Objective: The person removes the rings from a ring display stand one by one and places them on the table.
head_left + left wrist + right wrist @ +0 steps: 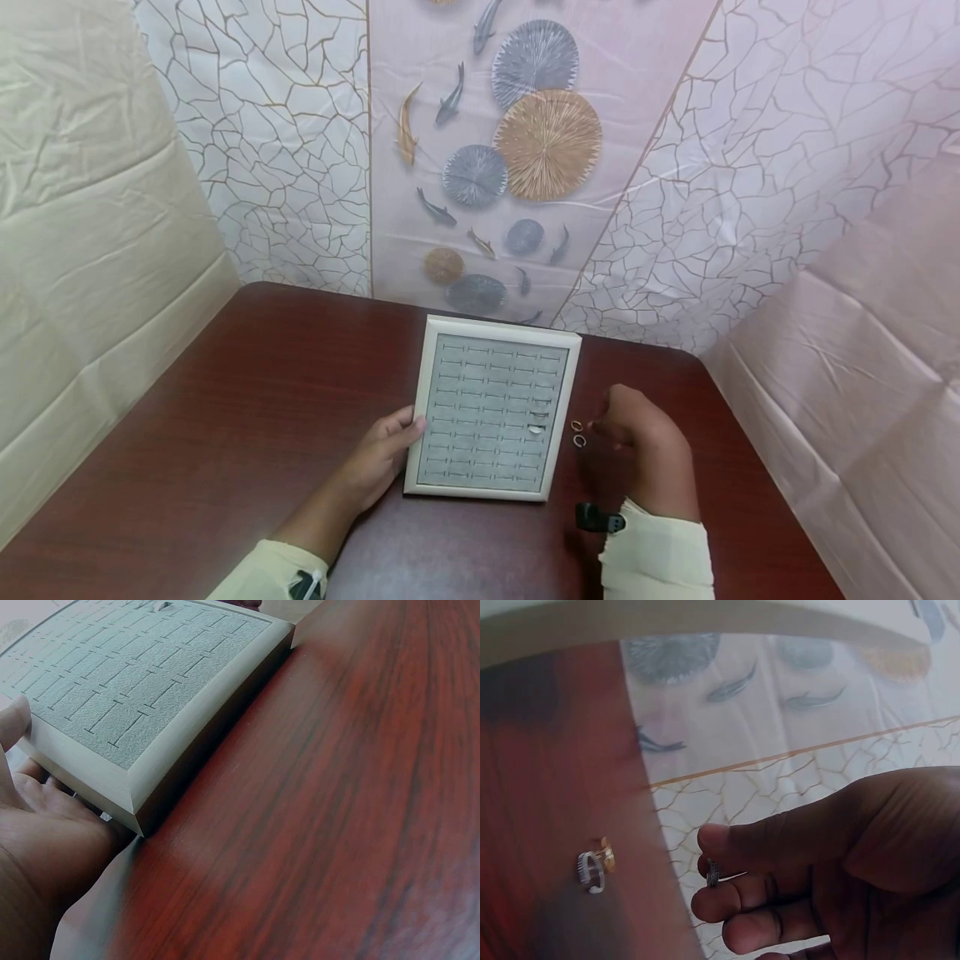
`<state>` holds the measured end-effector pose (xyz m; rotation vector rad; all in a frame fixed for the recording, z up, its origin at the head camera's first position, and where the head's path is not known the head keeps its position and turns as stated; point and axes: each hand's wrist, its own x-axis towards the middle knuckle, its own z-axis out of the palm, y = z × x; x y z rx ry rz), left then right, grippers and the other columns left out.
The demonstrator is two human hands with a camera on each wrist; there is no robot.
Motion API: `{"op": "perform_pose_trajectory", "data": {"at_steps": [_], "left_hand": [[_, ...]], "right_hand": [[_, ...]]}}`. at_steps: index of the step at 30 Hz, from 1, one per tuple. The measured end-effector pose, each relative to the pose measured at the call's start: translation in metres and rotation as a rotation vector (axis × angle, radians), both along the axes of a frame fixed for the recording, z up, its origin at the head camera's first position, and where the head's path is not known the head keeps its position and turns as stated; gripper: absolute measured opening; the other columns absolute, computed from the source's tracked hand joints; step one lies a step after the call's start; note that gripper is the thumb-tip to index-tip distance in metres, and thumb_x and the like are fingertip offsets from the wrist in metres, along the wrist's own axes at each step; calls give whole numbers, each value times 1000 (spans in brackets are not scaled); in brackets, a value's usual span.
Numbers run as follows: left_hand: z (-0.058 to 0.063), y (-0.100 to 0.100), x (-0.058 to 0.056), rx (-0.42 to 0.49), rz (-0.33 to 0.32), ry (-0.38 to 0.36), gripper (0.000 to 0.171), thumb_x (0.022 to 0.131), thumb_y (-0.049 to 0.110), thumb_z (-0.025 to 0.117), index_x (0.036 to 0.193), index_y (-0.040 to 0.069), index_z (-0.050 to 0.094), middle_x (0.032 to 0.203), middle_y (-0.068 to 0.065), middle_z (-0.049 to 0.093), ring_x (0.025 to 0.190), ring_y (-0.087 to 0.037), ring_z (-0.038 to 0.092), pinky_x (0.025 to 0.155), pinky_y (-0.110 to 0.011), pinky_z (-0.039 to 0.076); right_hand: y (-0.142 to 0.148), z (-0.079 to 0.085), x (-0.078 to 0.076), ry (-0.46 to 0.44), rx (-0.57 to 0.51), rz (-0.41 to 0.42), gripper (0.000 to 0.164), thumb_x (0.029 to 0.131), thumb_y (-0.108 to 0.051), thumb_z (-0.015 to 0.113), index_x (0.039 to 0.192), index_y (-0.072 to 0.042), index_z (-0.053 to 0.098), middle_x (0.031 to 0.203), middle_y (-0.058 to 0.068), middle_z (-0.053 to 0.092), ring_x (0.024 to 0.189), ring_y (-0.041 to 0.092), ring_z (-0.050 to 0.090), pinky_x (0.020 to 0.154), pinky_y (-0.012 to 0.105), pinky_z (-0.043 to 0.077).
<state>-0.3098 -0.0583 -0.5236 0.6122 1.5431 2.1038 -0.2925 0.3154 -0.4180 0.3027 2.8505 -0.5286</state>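
A ring display board (491, 408) with a cream frame and grey slotted padding stands tilted on the table. My left hand (384, 454) grips its left edge, thumb on the front of the frame (75, 761) and fingers behind. A few rings (537, 429) sit in slots near the board's right side. Just right of the board, my right hand (643, 437) pinches a small silver-coloured ring (712, 872) between thumb and fingertips. Beside that hand, a silver ring (591, 871) and a gold ring (608, 855) lie close together on the table.
The dark red wooden table (247, 400) has a glossy top. Patterned cloth (480, 167) hangs behind it, and plain cream cloth (82, 250) borders the left side. A black wrist device (598, 517) is strapped over the right sleeve.
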Motion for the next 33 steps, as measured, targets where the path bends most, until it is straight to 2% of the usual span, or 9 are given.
{"op": "perform_pose_trajectory", "data": {"at_steps": [5, 11, 16, 20, 22, 25, 29, 33], "left_hand": [[1, 0, 0, -9, -3, 3, 60, 118, 30, 48, 161, -12, 39, 134, 2, 78, 122, -7, 71, 107, -26, 53], [0, 0, 0, -12, 3, -1, 60, 118, 30, 48, 161, -11, 39, 135, 3, 77, 123, -7, 70, 108, -26, 53], [0, 1, 0, -5, 1, -5, 60, 118, 29, 49, 161, -11, 39, 135, 4, 77, 123, -6, 70, 108, -25, 53], [0, 1, -1, -7, 2, -8, 61, 118, 30, 48, 162, -11, 38, 136, 2, 77, 124, -6, 70, 108, -25, 53], [0, 1, -1, -7, 2, -8, 61, 118, 30, 48, 162, -11, 37, 136, 2, 77, 123, -6, 70, 108, -25, 53], [0, 1, -1, -7, 0, -10, 61, 118, 30, 48, 162, -11, 37, 135, 2, 77, 123, -7, 70, 108, -25, 53], [-1, 1, -1, -4, -3, -11, 61, 118, 30, 49, 161, -11, 38, 134, 3, 78, 122, -7, 71, 107, -26, 54], [-1, 0, -1, 0, -5, -10, 61, 118, 30, 49, 161, -11, 38, 133, 4, 78, 122, -7, 71, 107, -26, 54]], "right_hand": [[3, -12, -4, -25, 19, -6, 19, 96, -8, 75, 79, 1, 71, 62, 7, 59, 56, 21, 58, 56, 31, 47], [12, -23, -13, -44, 7, -2, 26, 89, -3, 72, 64, -5, 66, 60, 7, 57, 58, 24, 59, 54, 33, 47], [32, -45, -31, -68, 41, 47, 29, 93, -14, 78, 65, -7, 70, 61, 7, 65, 59, 23, 64, 58, 33, 51], [31, -51, -37, -82, 79, 24, 32, 96, -18, 78, 67, -4, 72, 61, 10, 69, 56, 22, 67, 61, 35, 55], [28, -54, -37, -76, 81, 8, 30, 96, -14, 77, 70, -2, 70, 61, 11, 68, 53, 22, 66, 57, 34, 56], [49, -87, -59, -92, 87, 2, 27, 98, -15, 76, 76, -1, 68, 62, 12, 68, 50, 22, 66, 54, 35, 57], [81, -129, -88, -106, 90, -17, 28, 99, -23, 79, 90, 1, 69, 73, 15, 70, 51, 23, 71, 54, 35, 59], [86, -135, -91, -95, 85, -37, 28, 97, -24, 80, 89, 1, 70, 77, 17, 70, 50, 24, 73, 55, 35, 61]]}}
